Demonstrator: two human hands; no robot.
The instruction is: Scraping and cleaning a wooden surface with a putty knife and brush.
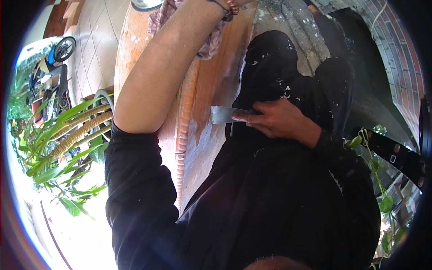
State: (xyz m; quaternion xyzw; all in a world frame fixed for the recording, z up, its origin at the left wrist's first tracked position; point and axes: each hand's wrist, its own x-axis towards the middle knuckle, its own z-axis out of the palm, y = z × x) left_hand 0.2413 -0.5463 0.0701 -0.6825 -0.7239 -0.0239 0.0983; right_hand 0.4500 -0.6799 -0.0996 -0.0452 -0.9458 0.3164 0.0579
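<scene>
My right hand (281, 118) is shut on a putty knife (222, 114). Its broad metal blade points left, over the edge of a wooden surface beside my thigh. My left arm reaches up across that wood, and only the heel of my left hand (246, 1) shows at the top edge; its fingers are hidden. A crumpled pinkish cloth (209, 47) lies on the wood under my left forearm. The wooden surface (211, 81) is orange-brown, with worn whitish patches and a ridged, rope-like moulding (182, 135) along it. Pale flakes dot my black trousers (273, 67).
The rim of a round vessel (146, 7) shows at the top. A potted plant (79, 130) with long leaves stands left, near a parked motorcycle (55, 77) on the tiled floor (96, 44). A trailing vine (374, 165) hangs at right, below a brick-patterned surface (393, 50).
</scene>
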